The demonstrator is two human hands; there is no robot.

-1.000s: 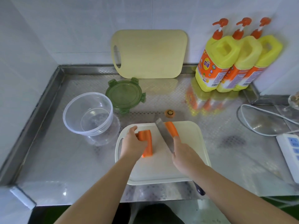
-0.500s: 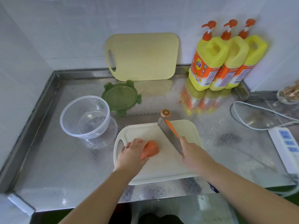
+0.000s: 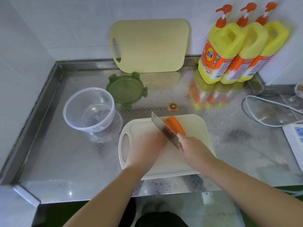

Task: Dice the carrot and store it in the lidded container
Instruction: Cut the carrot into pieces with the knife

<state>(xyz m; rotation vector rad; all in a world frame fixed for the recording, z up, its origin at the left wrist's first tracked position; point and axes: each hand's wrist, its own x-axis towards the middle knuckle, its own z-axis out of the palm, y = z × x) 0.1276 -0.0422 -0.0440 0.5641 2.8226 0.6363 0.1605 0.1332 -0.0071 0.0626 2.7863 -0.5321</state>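
Note:
My right hand (image 3: 193, 149) grips the handle of a cleaver (image 3: 164, 131) whose blade slants across the white cutting board (image 3: 193, 164). An orange carrot piece (image 3: 174, 126) lies on the board just right of the blade, close to my right index finger. My left hand (image 3: 146, 146) is blurred and rests palm down on the board left of the blade; anything under it is hidden. The clear round container (image 3: 89, 110) stands open to the left of the board. Its green lid (image 3: 126, 91) lies flat behind it. A cut carrot end (image 3: 172, 106) sits on the steel counter behind the board.
A pale yellow cutting board (image 3: 149, 45) leans on the back wall. Three yellow detergent bottles (image 3: 229, 51) stand at the back right. A white power strip (image 3: 295, 136) and its cable (image 3: 262, 102) lie at the right edge. A raised rim (image 3: 42, 95) bounds the counter's left side.
My left hand slid toward the blade and now covers the carrot piece it was holding. The cleaver stays angled on the board, and more of the carrot piece to its right shows.

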